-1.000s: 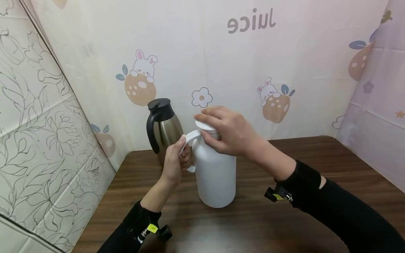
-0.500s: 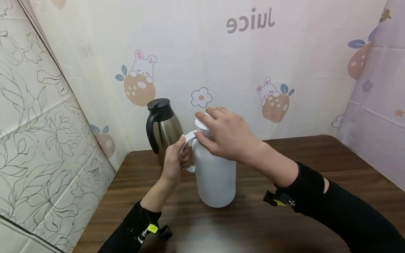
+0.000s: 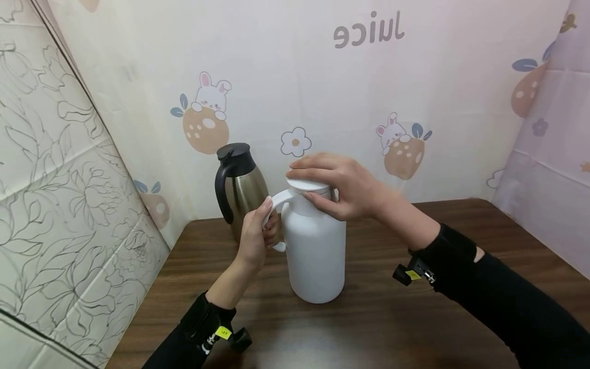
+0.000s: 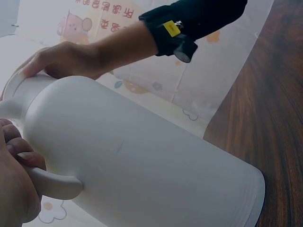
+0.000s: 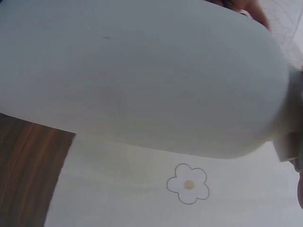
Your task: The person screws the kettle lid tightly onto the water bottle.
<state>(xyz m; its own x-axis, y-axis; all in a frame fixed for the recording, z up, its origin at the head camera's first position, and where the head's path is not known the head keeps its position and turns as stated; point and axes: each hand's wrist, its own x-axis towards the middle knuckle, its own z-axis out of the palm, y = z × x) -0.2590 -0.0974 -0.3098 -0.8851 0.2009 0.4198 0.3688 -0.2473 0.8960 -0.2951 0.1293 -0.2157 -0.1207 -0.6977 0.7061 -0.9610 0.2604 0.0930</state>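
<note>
A white thermos jug (image 3: 315, 261) stands upright on the wooden table. My left hand (image 3: 255, 233) wraps its fingers round the jug's curved handle (image 3: 280, 198), the thumb lying along the top. Over the white lid (image 3: 306, 186) my right hand (image 3: 345, 185) grips with fingers across the top and thumb at the near side. In the left wrist view the handle (image 4: 57, 185) joins the jug's body (image 4: 137, 146) low down, and the right hand (image 4: 71, 59) is at the lid end. The smooth body (image 5: 142, 85) fills most of the right wrist view, hiding most of the left hand.
A bronze-coloured thermos jug (image 3: 246, 192) with black top and handle stands behind the left hand. A printed curtain (image 3: 322, 97) hangs along the table's back edge, and a floral sheet (image 3: 69, 205) hangs at the left. The brown table (image 3: 415, 307) extends to the right.
My right hand first twisted left and down over the lid, then turned back right and up, with the lid's top edge showing more now. The left hand and the jug stay in place.
</note>
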